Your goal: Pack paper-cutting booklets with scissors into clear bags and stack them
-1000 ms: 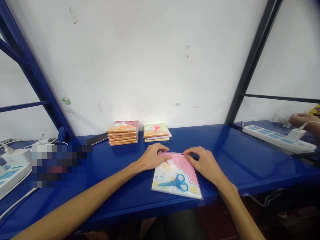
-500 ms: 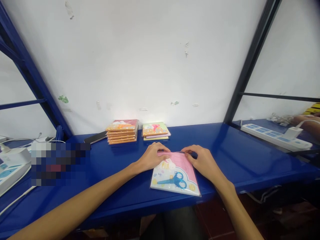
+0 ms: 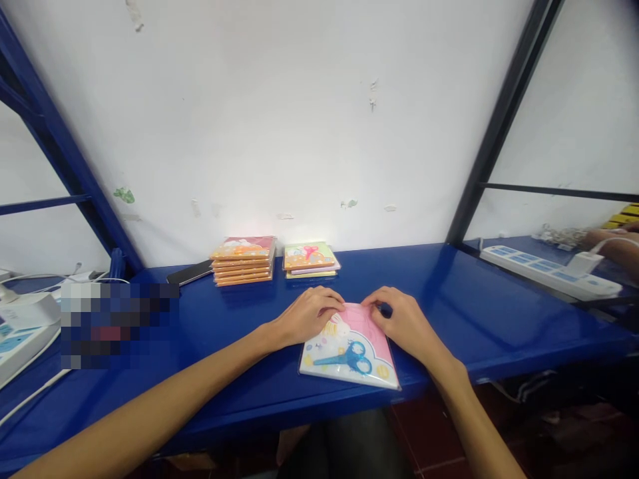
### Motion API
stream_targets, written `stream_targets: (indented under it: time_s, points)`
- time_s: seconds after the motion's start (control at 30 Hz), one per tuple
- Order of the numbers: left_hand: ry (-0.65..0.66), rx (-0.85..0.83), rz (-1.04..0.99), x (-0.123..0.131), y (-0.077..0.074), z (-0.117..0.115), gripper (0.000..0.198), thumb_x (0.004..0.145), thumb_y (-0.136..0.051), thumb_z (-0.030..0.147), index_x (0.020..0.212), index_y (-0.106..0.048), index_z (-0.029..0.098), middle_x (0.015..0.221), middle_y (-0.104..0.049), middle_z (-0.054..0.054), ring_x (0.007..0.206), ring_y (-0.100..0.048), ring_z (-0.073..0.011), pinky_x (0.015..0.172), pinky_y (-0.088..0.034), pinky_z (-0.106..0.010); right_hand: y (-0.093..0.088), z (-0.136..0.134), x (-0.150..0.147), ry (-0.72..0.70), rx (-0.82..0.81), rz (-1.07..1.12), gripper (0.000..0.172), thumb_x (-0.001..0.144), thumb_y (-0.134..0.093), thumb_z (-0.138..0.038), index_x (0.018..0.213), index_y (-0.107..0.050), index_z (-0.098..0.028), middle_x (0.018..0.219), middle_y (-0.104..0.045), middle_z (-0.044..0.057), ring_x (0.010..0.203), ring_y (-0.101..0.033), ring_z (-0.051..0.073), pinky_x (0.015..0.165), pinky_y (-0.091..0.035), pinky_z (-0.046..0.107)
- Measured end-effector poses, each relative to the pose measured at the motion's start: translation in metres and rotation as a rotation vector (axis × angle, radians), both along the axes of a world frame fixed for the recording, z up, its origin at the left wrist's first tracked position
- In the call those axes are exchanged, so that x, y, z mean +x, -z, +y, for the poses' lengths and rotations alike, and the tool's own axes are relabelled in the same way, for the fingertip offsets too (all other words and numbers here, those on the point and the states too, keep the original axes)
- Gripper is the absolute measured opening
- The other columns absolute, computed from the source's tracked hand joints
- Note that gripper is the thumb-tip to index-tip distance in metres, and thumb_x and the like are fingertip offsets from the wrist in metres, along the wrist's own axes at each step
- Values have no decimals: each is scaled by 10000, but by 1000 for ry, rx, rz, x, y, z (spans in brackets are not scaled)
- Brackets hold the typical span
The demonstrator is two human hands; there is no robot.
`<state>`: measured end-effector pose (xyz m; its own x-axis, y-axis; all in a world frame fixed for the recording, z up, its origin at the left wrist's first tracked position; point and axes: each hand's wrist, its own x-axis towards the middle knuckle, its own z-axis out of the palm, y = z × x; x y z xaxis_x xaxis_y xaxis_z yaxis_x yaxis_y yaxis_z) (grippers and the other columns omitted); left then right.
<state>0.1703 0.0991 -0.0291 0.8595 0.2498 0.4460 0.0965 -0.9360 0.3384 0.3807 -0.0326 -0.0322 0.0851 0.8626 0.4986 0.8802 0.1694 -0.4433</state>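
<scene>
Head view: your left hand (image 3: 307,316) and right hand (image 3: 404,326) are both half curled, not flat, with the fingers closed on the top edge of a flat pink-and-white plastic-sleeved packet (image 3: 349,352). The two hands sit just apart, one at each side of that edge; your fingertips are partly hidden, so how firm the hold is can't be told. The packet lies flat on a glossy blue metal bench (image 3: 479,319), near its front edge, slightly tilted in the view, with blue scissors (image 3: 347,358) showing on its front.

Behind it, near the white wall, are a stack of orange-edged flat packets (image 3: 243,261) and, just beside it, a shorter stack of green-and-yellow flat packets (image 3: 309,259). A black smartphone (image 3: 190,271) lies just left of the orange stack. Further left are a pixelated blurred patch (image 3: 117,326) and a white power strip (image 3: 22,332) with white cables. On the far right, beyond a black metal upright (image 3: 504,126), are another white power strip (image 3: 549,279) with a white plug (image 3: 582,264) and another person's hand (image 3: 606,238).
</scene>
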Motion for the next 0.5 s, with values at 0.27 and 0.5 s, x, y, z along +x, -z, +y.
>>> stream_targets:
  time_s: [0.27,0.5]
  points:
    - [-9,-11,24,-3,-6,-6,284,987,-480,151,1097,-737,199,1087,-767,-53,1043,-663,-196,936,-502,-322,-1,-4,0,8,-27,-21,328,805,-428,-69,859,-705,-236,909,-730,18,887,-637,218,848,-439,342]
    - [27,-77,61,-7,-17,-14,357,1060,-359,291,1151,-690,192,1133,-740,-63,1086,-628,-205,989,-466,-353,-3,-6,1,1,-15,-5,342,829,-402,-92,837,-711,-238,897,-738,18,880,-637,224,849,-435,346]
